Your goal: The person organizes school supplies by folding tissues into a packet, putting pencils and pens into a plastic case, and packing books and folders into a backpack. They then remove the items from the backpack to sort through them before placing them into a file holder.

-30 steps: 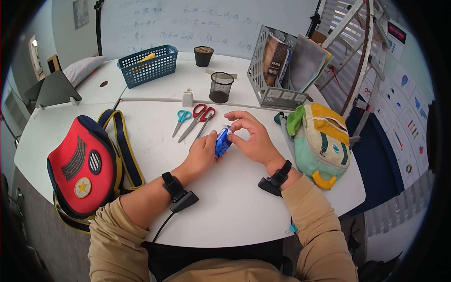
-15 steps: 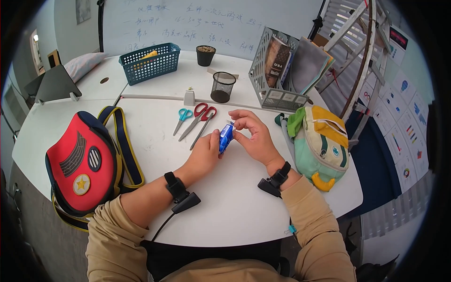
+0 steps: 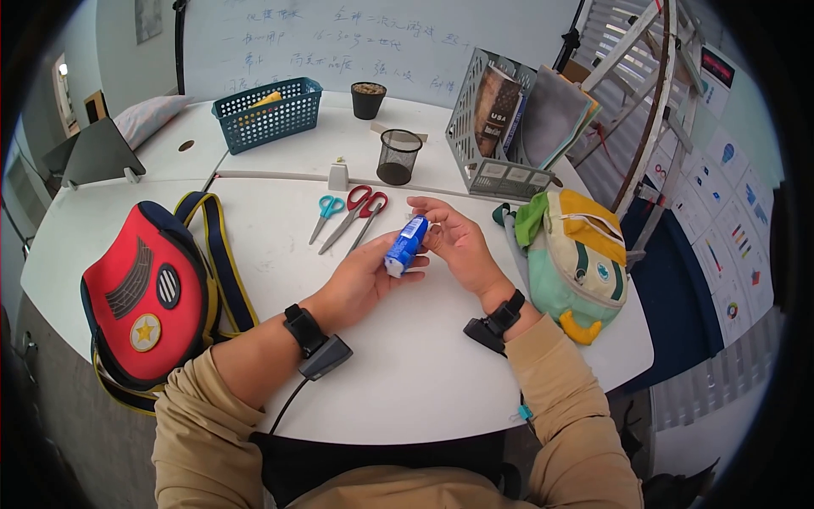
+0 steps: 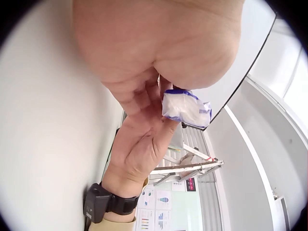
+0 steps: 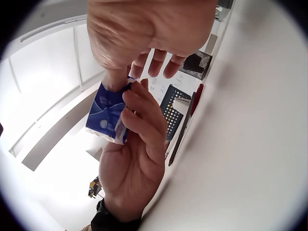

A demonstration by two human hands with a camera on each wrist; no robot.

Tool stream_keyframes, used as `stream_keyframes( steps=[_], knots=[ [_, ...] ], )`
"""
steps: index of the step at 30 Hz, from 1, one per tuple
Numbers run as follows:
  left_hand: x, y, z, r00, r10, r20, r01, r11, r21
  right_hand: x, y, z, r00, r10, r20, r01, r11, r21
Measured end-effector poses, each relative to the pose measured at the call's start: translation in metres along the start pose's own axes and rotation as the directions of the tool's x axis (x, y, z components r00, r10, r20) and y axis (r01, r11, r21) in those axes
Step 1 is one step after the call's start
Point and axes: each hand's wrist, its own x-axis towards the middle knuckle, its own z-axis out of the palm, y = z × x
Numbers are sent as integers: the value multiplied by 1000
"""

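Note:
Above the table, a blue and white packet (image 3: 405,246) is tilted between the two hands. My right hand (image 3: 465,253) pinches its upper end between thumb and forefinger, the other fingers spread. Palm up, my left hand (image 3: 360,276) has its fingers beneath and beside the packet. In the right wrist view, the left fingers (image 5: 142,125) lie relaxed along one side of the packet (image 5: 107,111); the left thumb is hidden. White wrapping at the packet's lower end (image 4: 186,108) faces the left wrist view.
Scissors with red handles (image 3: 359,199) and teal scissors (image 3: 326,212) lie beyond the left hand. A red bag (image 3: 153,297) stands left, a green and yellow bag (image 3: 581,263) right. Behind are a mesh cup (image 3: 398,157), a teal basket (image 3: 271,119) and a grey file holder (image 3: 509,174).
The packet has turned, so its printed face and white lower end show. My left hand has rolled palm up, its thumb no longer on the packet's near side. The right hand still pinches the top.

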Motion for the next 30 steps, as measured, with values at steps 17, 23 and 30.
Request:
stream_keyframes(
  steps=[17,23,30],
  knots=[
    [11,-21,-32,962,162,-220,-86,943,322,-5,-4,10,965,-262,-24,217,842,-493],
    [0,-3,-5,972,90,-216,-70,993,96,-5,-4,14,947,-320,-20,266,820,-507],
    [9,-16,-28,989,82,-125,-42,955,295,-8,-7,19,941,-337,-21,268,784,-559]
  ],
)
